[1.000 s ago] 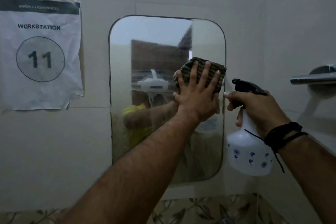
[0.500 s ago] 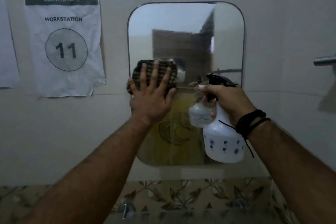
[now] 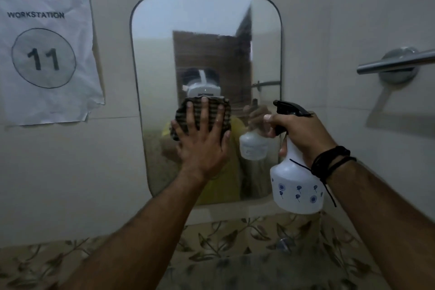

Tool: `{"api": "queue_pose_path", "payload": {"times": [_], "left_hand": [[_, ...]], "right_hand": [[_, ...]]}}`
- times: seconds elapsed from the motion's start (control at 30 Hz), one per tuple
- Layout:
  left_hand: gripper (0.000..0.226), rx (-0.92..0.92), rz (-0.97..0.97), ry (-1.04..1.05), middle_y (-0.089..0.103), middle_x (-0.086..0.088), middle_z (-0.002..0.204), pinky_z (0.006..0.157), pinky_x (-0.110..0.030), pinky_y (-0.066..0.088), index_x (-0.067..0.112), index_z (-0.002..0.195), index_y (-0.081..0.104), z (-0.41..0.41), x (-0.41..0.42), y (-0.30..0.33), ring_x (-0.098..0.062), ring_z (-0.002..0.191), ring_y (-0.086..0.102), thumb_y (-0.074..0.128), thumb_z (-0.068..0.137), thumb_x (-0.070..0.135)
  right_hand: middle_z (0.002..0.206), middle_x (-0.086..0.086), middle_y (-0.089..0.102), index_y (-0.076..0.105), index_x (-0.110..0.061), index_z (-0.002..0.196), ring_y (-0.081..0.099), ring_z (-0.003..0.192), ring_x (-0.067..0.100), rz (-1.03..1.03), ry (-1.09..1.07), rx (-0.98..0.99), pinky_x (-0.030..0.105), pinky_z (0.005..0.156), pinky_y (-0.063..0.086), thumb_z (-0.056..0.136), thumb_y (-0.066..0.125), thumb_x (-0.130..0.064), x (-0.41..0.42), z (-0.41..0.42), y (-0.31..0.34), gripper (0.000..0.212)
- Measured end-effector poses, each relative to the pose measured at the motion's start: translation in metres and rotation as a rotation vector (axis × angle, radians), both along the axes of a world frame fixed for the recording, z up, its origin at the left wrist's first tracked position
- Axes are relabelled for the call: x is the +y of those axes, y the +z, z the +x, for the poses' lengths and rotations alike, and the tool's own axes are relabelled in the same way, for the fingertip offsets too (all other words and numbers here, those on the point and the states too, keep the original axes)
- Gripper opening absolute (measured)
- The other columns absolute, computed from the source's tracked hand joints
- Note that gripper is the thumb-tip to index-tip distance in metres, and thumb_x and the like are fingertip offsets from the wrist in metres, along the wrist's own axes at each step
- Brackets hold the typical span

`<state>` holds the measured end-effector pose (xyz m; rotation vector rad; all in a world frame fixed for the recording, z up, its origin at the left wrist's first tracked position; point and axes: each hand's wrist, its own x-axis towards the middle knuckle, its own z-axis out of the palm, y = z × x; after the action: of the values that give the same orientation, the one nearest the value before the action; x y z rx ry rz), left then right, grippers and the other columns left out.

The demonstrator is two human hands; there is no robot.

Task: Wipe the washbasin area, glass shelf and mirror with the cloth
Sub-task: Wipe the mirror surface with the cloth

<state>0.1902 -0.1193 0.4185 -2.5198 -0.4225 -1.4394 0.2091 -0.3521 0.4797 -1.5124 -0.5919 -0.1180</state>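
Observation:
A rounded rectangular mirror (image 3: pixel 204 37) hangs on the pale tiled wall. My left hand (image 3: pixel 202 143) presses a dark striped cloth (image 3: pixel 183 110) flat against the middle of the glass, fingers spread over it. To the right, my right hand (image 3: pixel 303 132) grips a white spray bottle (image 3: pixel 296 188) with a black trigger and small blue flower prints, held in front of the mirror's lower right corner. The lower part of the mirror looks hazy. The washbasin and glass shelf are not clearly in view.
A paper sign (image 3: pixel 44 52) reading "WORKSTATION 11" is stuck on the wall left of the mirror. A chrome towel bar (image 3: pixel 395 63) juts out at the right. A leaf-patterned tile band (image 3: pixel 247 238) runs below the mirror.
My left hand slid the cloth from the mirror's right edge to its left edge, then back to the centre. The spray bottle stayed in my right hand by the lower right corner.

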Motion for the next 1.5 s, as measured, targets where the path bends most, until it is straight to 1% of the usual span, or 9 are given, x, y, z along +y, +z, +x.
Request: {"api": "queue_pose_path", "payload": {"times": [0.13, 0.33, 0.57, 0.7, 0.9, 1.07, 1.2, 1.33, 1.5], "left_hand": [[0.070, 0.060, 0.039, -0.107, -0.020, -0.004, 0.169, 0.114, -0.073, -0.007, 0.036, 0.161, -0.002, 0.034, -0.053, 0.000, -0.037, 0.153, -0.020, 0.027, 0.101, 0.057], [0.074, 0.178, 0.039, -0.220, -0.024, 0.002, 0.168, 0.110, -0.078, 0.004, 0.039, 0.161, -0.006, 0.072, -0.103, -0.023, -0.034, 0.153, -0.022, 0.035, 0.099, 0.047], [0.071, 0.182, 0.162, -0.173, -0.011, 0.002, 0.171, 0.113, -0.074, 0.004, 0.039, 0.162, 0.009, 0.058, -0.076, -0.025, -0.033, 0.156, -0.011, 0.037, 0.098, 0.051], [0.067, 0.082, 0.165, -0.121, 0.001, 0.000, 0.172, 0.116, -0.072, 0.002, 0.037, 0.161, 0.017, 0.030, -0.040, -0.036, -0.033, 0.157, -0.002, 0.041, 0.100, 0.052], [0.066, -0.007, 0.052, 0.052, 0.000, -0.002, 0.172, 0.118, -0.070, 0.004, 0.037, 0.161, 0.017, -0.033, 0.041, -0.047, -0.033, 0.157, -0.003, 0.033, 0.101, 0.060], [0.067, -0.059, -0.025, 0.115, 0.003, -0.006, 0.171, 0.118, -0.070, 0.007, 0.032, 0.162, 0.018, -0.075, 0.092, -0.067, -0.037, 0.156, -0.001, 0.031, 0.102, 0.059], [0.068, -0.066, -0.089, 0.104, 0.000, -0.011, 0.171, 0.117, -0.072, 0.005, 0.029, 0.163, 0.015, -0.072, 0.087, -0.088, -0.041, 0.155, -0.002, 0.032, 0.102, 0.056], [0.068, -0.025, 0.020, 0.060, 0.003, -0.012, 0.170, 0.117, -0.072, 0.006, 0.030, 0.162, 0.017, -0.058, 0.066, -0.116, -0.042, 0.155, 0.001, 0.038, 0.102, 0.055], [0.068, 0.039, 0.038, -0.006, -0.003, -0.009, 0.171, 0.116, -0.073, 0.002, 0.033, 0.162, 0.013, -0.025, 0.019, -0.124, -0.039, 0.155, -0.006, 0.036, 0.102, 0.055]], "right_hand": [[0.082, 0.015, 0.075, 0.077, -0.011, 0.095, 0.052, 0.039, 0.024, -0.025, -0.068, -0.005, 0.027, 0.046, 0.047, 0.091, 0.076, -0.028, -0.026, 0.005, -0.006, 0.017], [0.077, 0.011, 0.073, 0.075, -0.002, 0.096, 0.051, 0.039, 0.025, -0.027, -0.111, -0.010, 0.032, 0.052, 0.047, 0.091, 0.076, -0.028, -0.053, 0.013, -0.016, 0.026], [0.080, 0.018, 0.074, 0.075, 0.002, 0.094, 0.051, 0.039, 0.027, -0.043, -0.077, -0.002, 0.028, 0.048, 0.045, 0.091, 0.076, -0.028, -0.033, 0.008, -0.025, 0.030], [0.083, 0.020, 0.075, 0.076, -0.009, 0.087, 0.054, 0.038, 0.026, -0.058, -0.015, 0.007, 0.026, 0.044, 0.046, 0.091, 0.076, -0.027, -0.009, -0.004, -0.027, 0.018], [0.078, 0.016, 0.069, 0.075, -0.023, 0.076, 0.053, 0.035, 0.008, -0.016, 0.098, -0.005, 0.020, 0.039, 0.043, 0.093, 0.073, -0.014, 0.023, -0.029, -0.027, 0.019], [0.075, 0.007, 0.067, 0.076, -0.019, 0.083, 0.051, 0.035, 0.007, -0.029, 0.128, -0.026, 0.020, 0.036, 0.043, 0.095, 0.070, -0.012, 0.031, -0.040, -0.027, 0.015], [0.062, -0.005, 0.071, 0.075, -0.020, 0.080, 0.051, 0.036, 0.007, -0.021, 0.109, -0.040, 0.018, 0.042, 0.044, 0.094, 0.071, -0.010, 0.026, -0.039, -0.029, 0.018], [0.062, -0.007, 0.074, 0.074, -0.022, 0.078, 0.053, 0.036, 0.007, -0.056, 0.061, -0.034, 0.020, 0.046, 0.045, 0.094, 0.072, -0.014, 0.016, -0.034, -0.035, 0.018], [0.078, 0.009, 0.074, 0.075, -0.021, 0.078, 0.054, 0.036, 0.011, -0.083, 0.024, -0.002, 0.023, 0.040, 0.046, 0.093, 0.075, -0.021, 0.004, -0.026, -0.045, 0.016]]}}
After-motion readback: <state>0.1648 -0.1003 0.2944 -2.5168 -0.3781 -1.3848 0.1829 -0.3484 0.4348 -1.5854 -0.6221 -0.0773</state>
